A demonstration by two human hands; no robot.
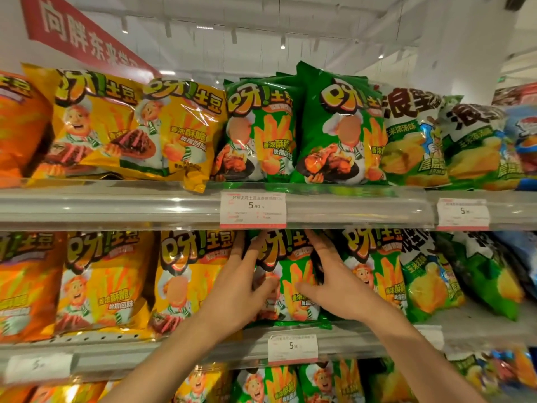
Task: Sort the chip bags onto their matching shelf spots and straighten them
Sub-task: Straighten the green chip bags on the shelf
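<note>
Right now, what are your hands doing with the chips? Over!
Left hand and right hand grip the sides of one green chip bag, middle shelf. Bag upright among other green bags. Nothing in the way.

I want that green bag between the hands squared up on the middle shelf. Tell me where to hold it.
Hold the green bag by its two side edges, coming straight from the front, as the left hand and right hand do: it stands upright, facing out, tightly flanked by neighbouring bags.
</note>
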